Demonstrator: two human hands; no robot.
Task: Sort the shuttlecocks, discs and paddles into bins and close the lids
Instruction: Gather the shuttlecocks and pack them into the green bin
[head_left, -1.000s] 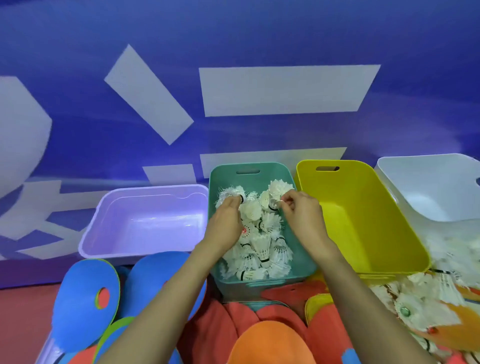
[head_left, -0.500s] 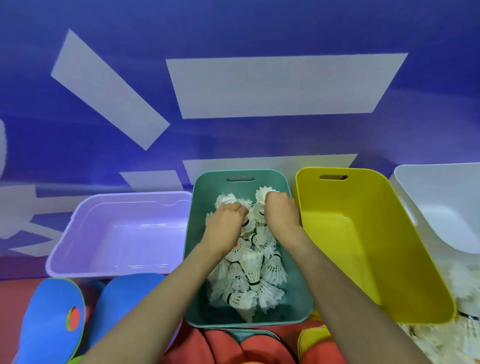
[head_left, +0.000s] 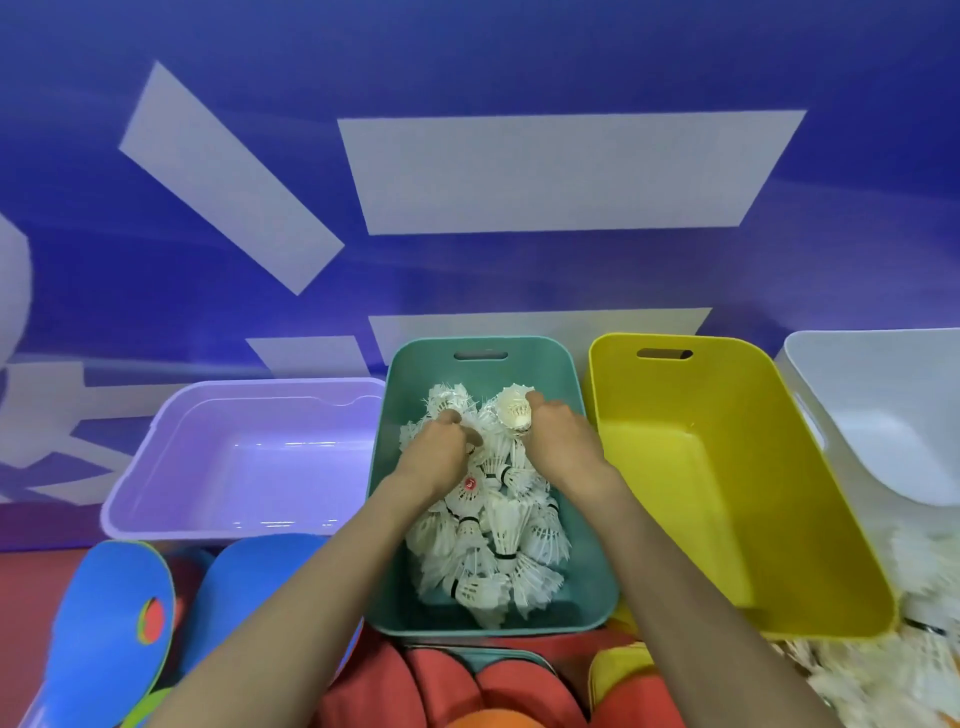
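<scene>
Barely shifted in half a second, still at the 12 o'clock end of the bin (head_left: 519, 371): curled into the shuttlecocks (head_left: 493, 545) with the left hand (head_left: 436, 454), grip hidden under the knuckles, so cannot tell; pinching the top shuttlecock (head_left: 511, 408) with the right hand (head_left: 558, 441). Better to settle the heap low and level, gently, before closing. Cut off at 4 o'clock, loose shuttlecocks (head_left: 893, 675); at 7, discs (head_left: 104, 623).

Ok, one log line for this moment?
left hand: in shuttlecock pile, grip unclear | right hand: holds one shuttlecock | teal bin: part full
</scene>
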